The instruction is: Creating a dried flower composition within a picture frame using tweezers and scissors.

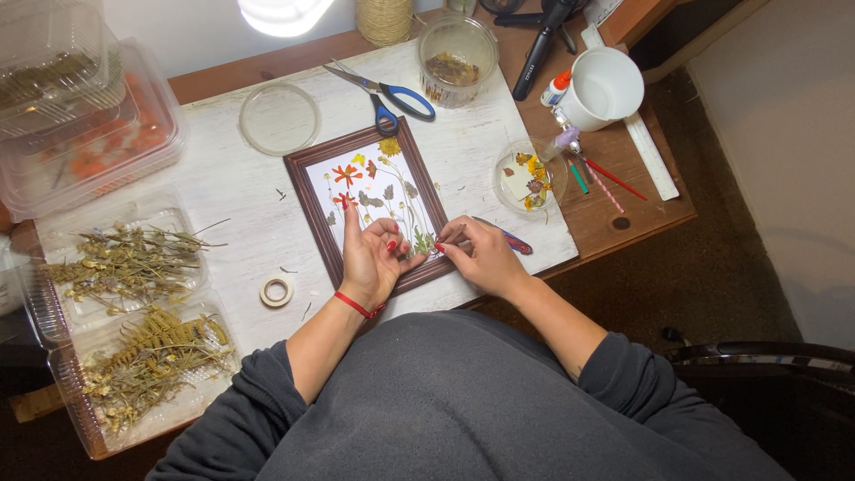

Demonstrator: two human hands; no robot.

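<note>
Far left: clear plastic trays [134, 267] heaped with brittle dried stems and ferns. Near them, a small roll of tape [277, 291] on the whitewashed, scratched tabletop [232, 191]. Centre: a dark brown wooden frame [307, 191], rectangular, tilted, backing white, dotted with pressed flowers [347, 175] in orange, red, yellow and green. Left hand [372, 258] flat on the lower part of the frame, fingers spread, holding it down. Right hand [481, 254] at the frame's lower right corner, fingertips pinched together on something too small to tell. Further right: a shallow round dish [530, 175] of petals, a white cup [606, 87].
</note>
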